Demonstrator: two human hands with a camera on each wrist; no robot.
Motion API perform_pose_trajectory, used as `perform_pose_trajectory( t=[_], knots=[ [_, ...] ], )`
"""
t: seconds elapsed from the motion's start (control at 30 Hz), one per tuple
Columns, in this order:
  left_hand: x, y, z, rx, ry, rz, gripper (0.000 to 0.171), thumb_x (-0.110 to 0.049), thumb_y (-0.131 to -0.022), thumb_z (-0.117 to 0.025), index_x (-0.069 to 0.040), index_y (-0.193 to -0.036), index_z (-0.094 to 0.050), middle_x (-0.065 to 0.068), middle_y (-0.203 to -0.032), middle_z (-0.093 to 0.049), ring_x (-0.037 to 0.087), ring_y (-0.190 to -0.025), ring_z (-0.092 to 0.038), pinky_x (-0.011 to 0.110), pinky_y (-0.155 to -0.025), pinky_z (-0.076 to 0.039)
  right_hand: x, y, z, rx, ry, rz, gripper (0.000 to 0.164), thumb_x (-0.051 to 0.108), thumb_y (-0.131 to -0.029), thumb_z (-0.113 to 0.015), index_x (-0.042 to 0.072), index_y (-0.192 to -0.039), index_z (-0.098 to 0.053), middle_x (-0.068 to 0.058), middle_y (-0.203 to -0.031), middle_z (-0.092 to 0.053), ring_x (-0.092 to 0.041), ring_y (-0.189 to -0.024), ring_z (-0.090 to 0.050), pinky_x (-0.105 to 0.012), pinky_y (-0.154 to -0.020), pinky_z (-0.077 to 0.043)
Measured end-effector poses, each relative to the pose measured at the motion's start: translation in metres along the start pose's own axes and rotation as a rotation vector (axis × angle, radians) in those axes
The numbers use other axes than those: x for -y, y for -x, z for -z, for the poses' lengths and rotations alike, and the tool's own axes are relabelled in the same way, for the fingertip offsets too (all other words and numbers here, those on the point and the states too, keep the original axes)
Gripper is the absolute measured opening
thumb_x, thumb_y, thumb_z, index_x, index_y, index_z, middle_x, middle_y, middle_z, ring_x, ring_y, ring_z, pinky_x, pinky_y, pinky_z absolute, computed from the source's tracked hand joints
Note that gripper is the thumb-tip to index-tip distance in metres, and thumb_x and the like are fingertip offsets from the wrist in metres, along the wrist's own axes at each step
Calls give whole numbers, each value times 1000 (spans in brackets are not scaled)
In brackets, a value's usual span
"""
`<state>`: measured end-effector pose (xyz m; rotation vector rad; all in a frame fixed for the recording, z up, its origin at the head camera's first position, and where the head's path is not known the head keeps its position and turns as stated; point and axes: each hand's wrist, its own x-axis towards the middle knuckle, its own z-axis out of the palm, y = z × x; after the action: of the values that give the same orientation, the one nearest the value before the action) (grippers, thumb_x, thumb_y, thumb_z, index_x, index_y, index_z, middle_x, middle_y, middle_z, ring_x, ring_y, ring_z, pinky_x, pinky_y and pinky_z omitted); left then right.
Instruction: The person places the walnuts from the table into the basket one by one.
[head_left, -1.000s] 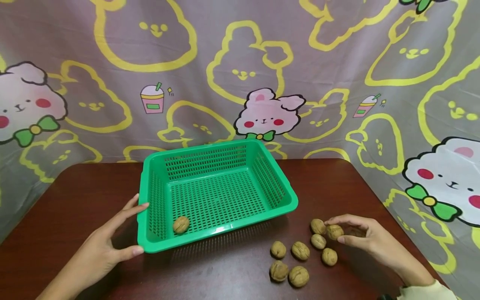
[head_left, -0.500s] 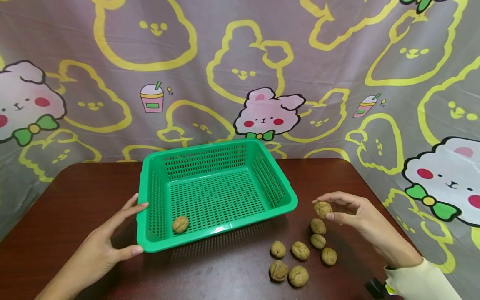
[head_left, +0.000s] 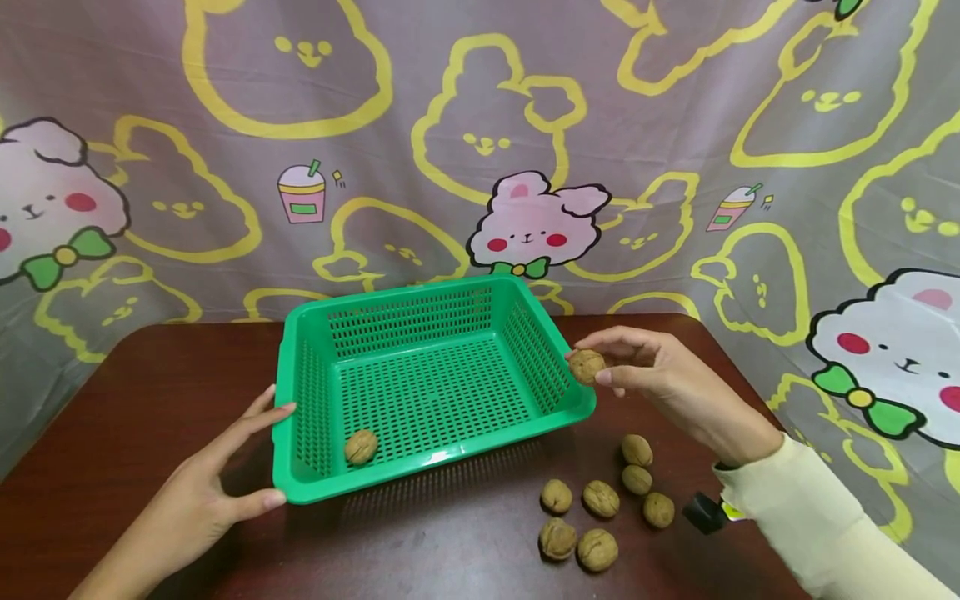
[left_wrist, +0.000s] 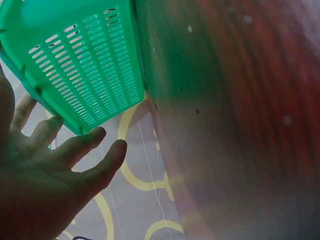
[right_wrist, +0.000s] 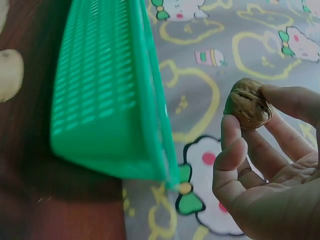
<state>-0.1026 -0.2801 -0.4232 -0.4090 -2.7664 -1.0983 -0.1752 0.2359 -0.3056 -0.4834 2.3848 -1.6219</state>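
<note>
Right hand (head_left: pixel 667 375) pinches walnut (head_left: pixel 587 367); basket rim (head_left: pixel 585 403) near fingertips could knock it loose. Left hand (head_left: pixel 202 492), fingers apart, touches rim.

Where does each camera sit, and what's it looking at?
On the head, looking forward and down at the green basket; left hand, right hand and right sleeve show.
On the left wrist, looking at the basket's slotted side and the table; left hand shows.
On the right wrist, looking at the held walnut and the basket; right hand shows.
Head and right wrist share that walnut.
</note>
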Motion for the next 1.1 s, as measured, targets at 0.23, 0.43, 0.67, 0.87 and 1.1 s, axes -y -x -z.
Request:
perform_pose_trajectory(
  t=[0.23,0.43,0.67,0.87,1.1],
  knots=[
    [0,0,1,3,-4,-5,96,-23,-82,-89,-35,-162,-38,-16,-175,-13,32,-153,-34,1,-92,-29,19,-36,-14,93,-71,-19,37,18,-100,-71,11,-136,-66,-4,-130,-68,-19,-79,-56,-36,-78,-51],
    [0,-1,1,6,-19,5,96,-23,-82,-89,-35,-162,-37,-19,-174,-13,37,-150,-36,12,-95,-39,29,-68,-30,172,-127,-1,36,13,-100,-68,9,-136,-66,-7,-138,-67,-16,-82,-58,-30,-75,-49],
    [-1,-2,1,9,8,3,97,-23,-80,-90,-34,-161,-39,-15,-175,-15,49,-146,-40,0,-90,-30,41,-102,-52,246,-196,-2,37,7,-100,-66,3,-137,-64,-9,-139,-65,-18,-92,-59,-27,-73,-49],
    [-3,-3,2,22,22,1,97,-22,-80,-90,-33,-162,-39,-7,-177,-15,56,-143,-39,1,-90,-31,43,-131,-71,291,-253,-39,34,4,-98,-67,2,-132,-66,-4,-122,-71,-21,-94,-60,-29,-71,-46],
    [-1,-2,1,15,9,0,98,-23,-80,-91,-34,-162,-39,-10,-176,-15,45,-149,-37,-2,-91,-28,38,-161,-94,332,-203,-61,37,9,-98,-69,6,-134,-66,-2,-104,-73,-22,-95,-65,-34,-76,-49]
  ],
)
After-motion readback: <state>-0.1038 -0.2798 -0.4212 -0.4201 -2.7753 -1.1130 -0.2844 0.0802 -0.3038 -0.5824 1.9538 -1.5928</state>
